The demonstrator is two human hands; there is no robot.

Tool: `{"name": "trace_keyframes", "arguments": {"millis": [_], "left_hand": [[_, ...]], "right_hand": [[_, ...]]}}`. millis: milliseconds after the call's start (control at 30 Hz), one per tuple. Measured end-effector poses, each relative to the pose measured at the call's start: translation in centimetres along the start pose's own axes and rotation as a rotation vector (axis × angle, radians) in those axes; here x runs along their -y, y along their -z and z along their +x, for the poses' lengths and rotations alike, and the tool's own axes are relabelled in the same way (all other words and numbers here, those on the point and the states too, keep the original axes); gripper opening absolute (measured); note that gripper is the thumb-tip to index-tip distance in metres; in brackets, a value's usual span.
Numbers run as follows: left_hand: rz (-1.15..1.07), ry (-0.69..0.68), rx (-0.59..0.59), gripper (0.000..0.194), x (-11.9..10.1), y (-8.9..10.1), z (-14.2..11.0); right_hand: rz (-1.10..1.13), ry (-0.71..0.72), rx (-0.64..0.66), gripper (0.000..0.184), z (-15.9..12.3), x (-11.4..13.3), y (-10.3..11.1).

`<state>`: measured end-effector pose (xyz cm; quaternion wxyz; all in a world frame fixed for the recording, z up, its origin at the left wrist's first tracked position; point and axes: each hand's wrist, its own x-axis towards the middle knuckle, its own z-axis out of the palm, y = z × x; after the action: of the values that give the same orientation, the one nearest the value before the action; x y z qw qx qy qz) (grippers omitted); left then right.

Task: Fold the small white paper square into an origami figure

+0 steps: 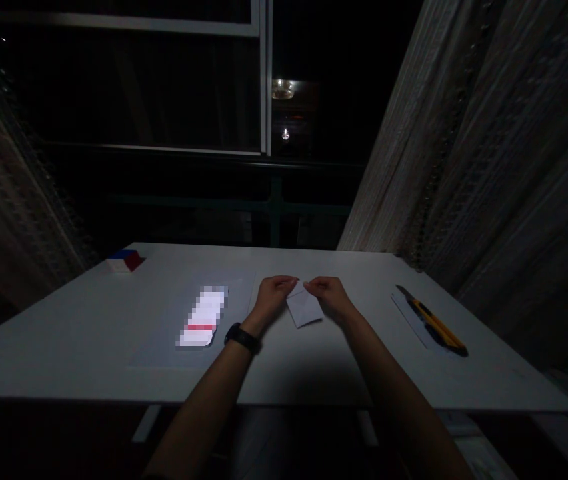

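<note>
Between my two hands is a small folded piece of white paper [305, 309], with a crease line near its top edge. My left hand [275, 293], below which a dark watch [243, 338] circles the wrist, pinches the paper's upper left side. At the upper right, my right hand [329, 291] has its thumb and fingers closed on the same paper. The fingertips nearly meet at the top of it. Dim light leaves the finer folds unclear.
A lit phone [203, 317] lies on a paper sheet [154, 353] at left. A puzzle cube [125, 261] sits at the white table's [304, 383] far left. A yellow-black utility knife [437, 323] rests at right. Curtains [414, 127] hang beyond.
</note>
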<state>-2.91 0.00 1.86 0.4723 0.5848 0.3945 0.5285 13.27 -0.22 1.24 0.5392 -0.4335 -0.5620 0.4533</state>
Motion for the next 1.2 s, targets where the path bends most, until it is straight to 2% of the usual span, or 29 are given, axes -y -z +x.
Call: {"name": "trace_keyframes", "arguments": {"millis": [200,267,367,467,567,700,800,900,1033,1133,1200], "left_hand": [[0.099,-0.017,-0.093,0.030,0.11,0.04,0.00],[0.079,-0.009,-0.128,0.030,0.09,0.10,0.01],[0.074,-0.023,-0.200,0.032,-0.06,0.18,0.08],[0.055,-0.031,-0.249,0.031,-0.29,0.12,0.13],[-0.098,0.046,-0.153,0.034,-0.33,-0.14,-0.02],[-0.195,0.138,0.010,0.045,-0.04,-0.54,-0.36],[-0.208,0.151,-0.032,0.041,0.11,-0.62,-0.49],[-0.294,0.136,-0.099,0.041,-0.10,-0.47,-0.57],[-0.340,0.145,-0.057,0.045,-0.59,-0.16,-0.73],[-0.308,0.166,-0.015,0.063,-0.66,-0.14,-0.81],[-0.297,0.175,0.038,0.066,-0.49,-0.28,-0.81]], "right_hand": [[-0.090,0.033,-0.001,0.032,-0.35,0.35,-0.17],[-0.041,0.009,0.046,0.032,-0.47,0.40,-0.18],[0.027,-0.056,0.116,0.043,-0.56,0.45,-0.05],[-0.019,-0.016,0.012,0.042,-0.39,0.46,0.21],[-0.078,0.064,-0.124,0.037,-0.17,0.55,0.39],[-0.123,0.090,-0.084,0.039,-0.22,0.77,0.37],[-0.049,0.087,-0.066,0.054,-0.33,0.70,0.25],[0.109,0.005,-0.021,0.070,-0.37,0.43,0.12],[0.190,-0.096,-0.016,0.058,-0.29,0.16,0.25],[0.167,-0.056,-0.089,0.051,-0.11,0.03,0.58],[0.128,-0.011,-0.103,0.046,0.00,-0.02,0.74]]}}
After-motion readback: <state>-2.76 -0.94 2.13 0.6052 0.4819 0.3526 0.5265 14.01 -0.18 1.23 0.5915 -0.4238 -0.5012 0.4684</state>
